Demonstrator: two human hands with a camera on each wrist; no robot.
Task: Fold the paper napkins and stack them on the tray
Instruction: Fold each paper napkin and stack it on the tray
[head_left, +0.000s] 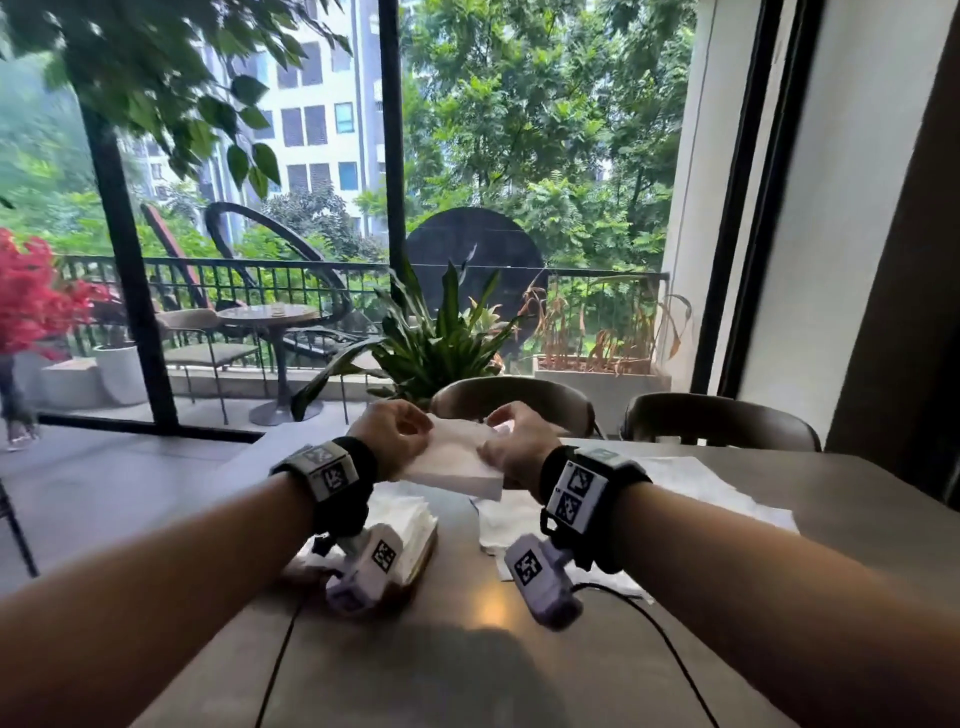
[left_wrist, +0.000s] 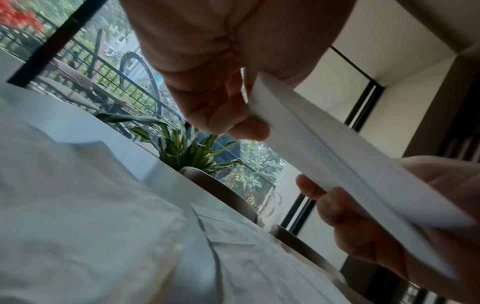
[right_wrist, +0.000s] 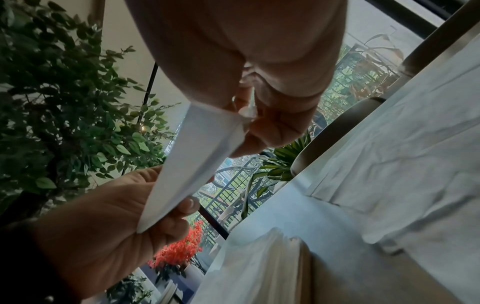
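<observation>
White napkin (head_left: 451, 457) btwn both hands.

Both forearms are reaching in from the lower corners of the head view, meeting mid-frame with wrists raised. Left hand (head_left: 390, 434) is pinching the left end of a napkin (head_left: 451, 457), fingers curled. Right hand (head_left: 517, 441) is pinching the right end, thumb on top. Black bands are wrapping both wrists.

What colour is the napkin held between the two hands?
White, plain, with no print; the napkin shows best in the head view.
</observation>
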